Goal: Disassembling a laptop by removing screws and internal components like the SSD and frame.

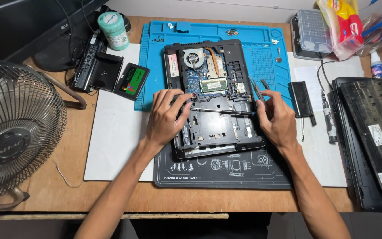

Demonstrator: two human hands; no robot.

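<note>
Hands are seen at the centre of the head view, both laid over an opened laptop base [213, 110] that rests partly on a blue work mat [261, 48] and partly on a black mat [226, 172]. The left hand [166, 117] is spread on the left side of the base, its fingers loosely curled and its fingertips [183, 95] set down near a small red spot by the circuit board; nothing is gripped in it. The right hand [279, 119] is closed around a thin screwdriver [219, 110], which is held almost level across the base with its tip pointing toward the left hand, and a pair of tweezers [255, 88] is also held up between its fingers. A round cooling fan [194, 57] and a green memory module [213, 85] are exposed in the upper half of the base. At the upper left of the frame a green-lidded jar [113, 28] and a black solid-state drive [131, 81] are seen, and a desk fan [14, 132] fills the left edge. At the right edge a second black laptop [372, 132] is laid flat, with an electric screwdriver [329, 119] just beside it.
</note>
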